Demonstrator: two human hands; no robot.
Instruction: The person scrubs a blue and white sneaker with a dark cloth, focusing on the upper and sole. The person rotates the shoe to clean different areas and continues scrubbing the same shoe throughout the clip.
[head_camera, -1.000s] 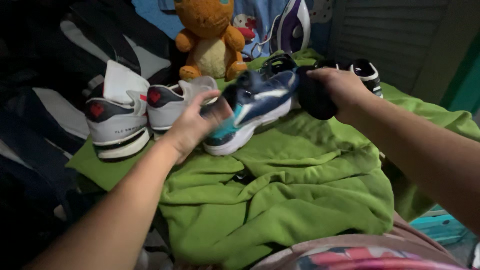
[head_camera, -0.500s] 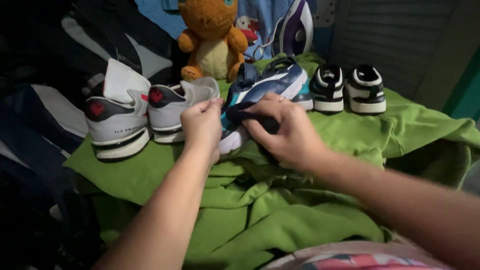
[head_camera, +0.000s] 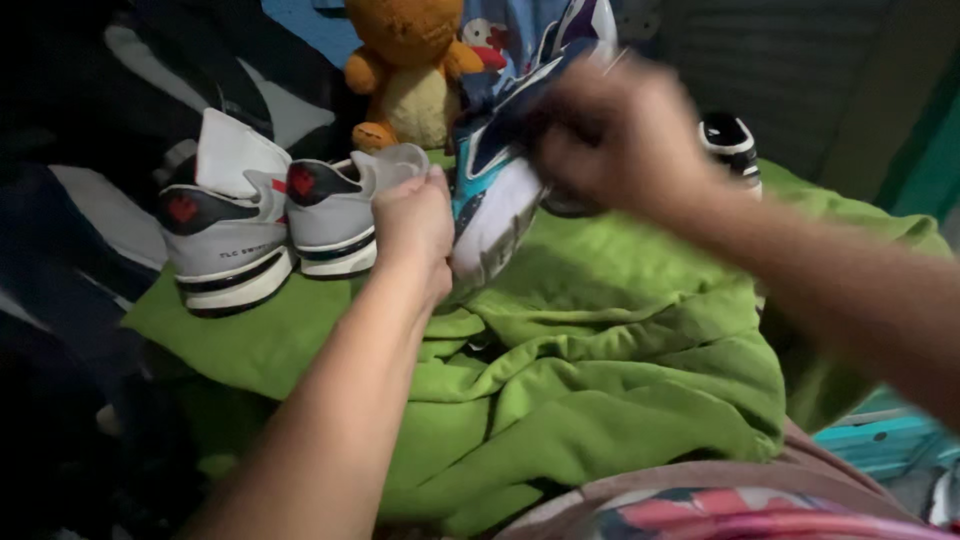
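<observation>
My left hand (head_camera: 415, 225) grips the heel of a blue, teal and white sneaker (head_camera: 492, 205), which is tilted up with its white sole facing me. My right hand (head_camera: 620, 130) is blurred with motion at the sneaker's upper front. Its fingers are curled on a dark cloth (head_camera: 567, 203) pressed against the shoe. The sneaker is lifted off the rumpled green fabric (head_camera: 600, 330) that covers the surface.
A pair of grey and white sneakers (head_camera: 225, 235) stands at the left, heels toward me. An orange plush toy (head_camera: 405, 60) and a purple and white iron (head_camera: 585, 25) are behind. A black and white shoe (head_camera: 732, 145) sits far right. A turquoise box (head_camera: 880, 445) lies low right.
The blue sneaker has been raised and tipped so its sole faces me. My right hand has swept from the sneaker's side up to its front, and now hides one of the black and white shoes.
</observation>
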